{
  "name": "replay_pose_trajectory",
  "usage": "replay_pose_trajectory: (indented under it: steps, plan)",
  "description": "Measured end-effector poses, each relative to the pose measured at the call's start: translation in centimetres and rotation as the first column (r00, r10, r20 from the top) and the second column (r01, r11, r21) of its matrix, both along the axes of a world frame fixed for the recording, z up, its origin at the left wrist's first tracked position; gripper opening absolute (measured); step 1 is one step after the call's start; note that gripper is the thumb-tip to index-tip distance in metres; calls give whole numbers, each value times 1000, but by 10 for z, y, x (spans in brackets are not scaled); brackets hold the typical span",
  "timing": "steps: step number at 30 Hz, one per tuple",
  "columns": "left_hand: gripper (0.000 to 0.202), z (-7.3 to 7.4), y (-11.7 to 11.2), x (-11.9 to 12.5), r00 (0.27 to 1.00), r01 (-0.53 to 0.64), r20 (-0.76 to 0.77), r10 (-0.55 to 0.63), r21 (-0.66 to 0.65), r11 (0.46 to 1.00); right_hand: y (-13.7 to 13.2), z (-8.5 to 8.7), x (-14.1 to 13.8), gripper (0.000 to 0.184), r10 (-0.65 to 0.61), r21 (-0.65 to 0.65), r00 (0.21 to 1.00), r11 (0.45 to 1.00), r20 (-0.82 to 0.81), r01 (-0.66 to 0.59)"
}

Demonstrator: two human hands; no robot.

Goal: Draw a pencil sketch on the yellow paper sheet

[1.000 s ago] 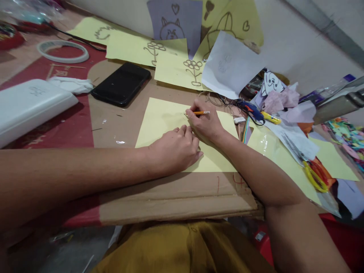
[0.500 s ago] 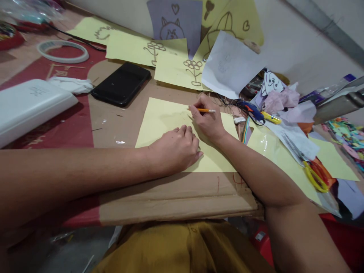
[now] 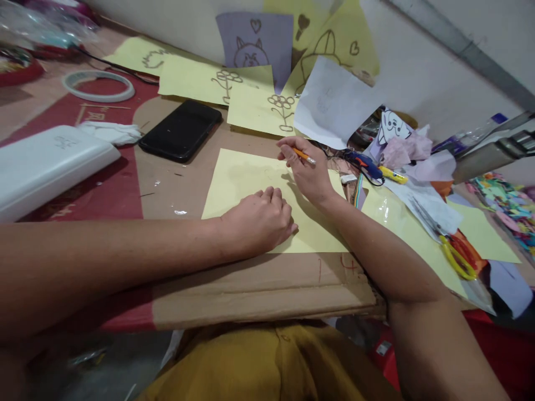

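Observation:
A pale yellow sheet of paper (image 3: 246, 184) lies on a flat piece of brown cardboard (image 3: 259, 284) in front of me. My left hand (image 3: 257, 220) rests on the sheet with its fingers curled under, pressing the paper down. My right hand (image 3: 307, 172) is at the sheet's far right edge, closed around an orange pencil (image 3: 304, 156). The pencil's tip is hidden by my fingers. Faint lines show on the sheet near the hand.
A black phone (image 3: 181, 131) and a white case (image 3: 45, 167) lie to the left. A tape ring (image 3: 99, 86) is farther back. Yellow sheets with flower drawings (image 3: 259, 106) lie behind. A blue glue gun (image 3: 363, 162), yellow scissors (image 3: 457, 259) and paper scraps crowd the right.
My right hand has slid toward the far edge of the sheet with the pencil, which now tilts more to the right. My left hand has stayed put.

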State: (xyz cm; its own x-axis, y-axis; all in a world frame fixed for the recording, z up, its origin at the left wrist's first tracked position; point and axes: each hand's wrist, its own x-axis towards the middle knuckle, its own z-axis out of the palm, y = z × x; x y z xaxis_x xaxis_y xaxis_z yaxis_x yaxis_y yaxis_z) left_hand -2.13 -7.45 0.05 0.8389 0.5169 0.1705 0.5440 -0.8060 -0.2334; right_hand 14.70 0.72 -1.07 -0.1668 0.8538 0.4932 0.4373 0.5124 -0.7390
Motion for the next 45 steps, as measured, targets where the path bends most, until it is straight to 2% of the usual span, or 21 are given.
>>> replay_pose_trajectory:
  steps: [3,7,10,13,16,21,29,45]
  plan:
    - [46,3,-1,1,1000,-3,-31,3,-22,1000,2,8,-1,42,5,-24,1000,1000,2,-5]
    - [47,4,-1,2,999,-7,-50,6,-25,1000,-3,15,-2,42,-23,-90,996,996,82,30]
    - [47,4,-1,2,998,3,-67,-4,-20,1000,-9,11,-4,33,-12,-109,996,994,85,21]
    - [47,3,-1,1,998,-4,-66,3,-14,1000,-16,3,-6,18,-16,-158,1000,987,11,18]
    - [48,3,-2,1,999,-11,-53,11,-18,1000,-21,-3,-7,20,-40,-194,999,980,-20,35]
    - [46,4,-2,1,999,-10,-43,9,-20,1000,-23,-3,-7,25,-79,-200,997,976,12,80]
    - [48,2,-1,1,999,-12,-36,13,12,1000,-21,-7,-3,23,-41,-140,997,989,66,50]
    - [48,1,0,1,999,-11,-30,12,18,1000,-23,-3,-5,21,-60,-148,984,985,169,85]
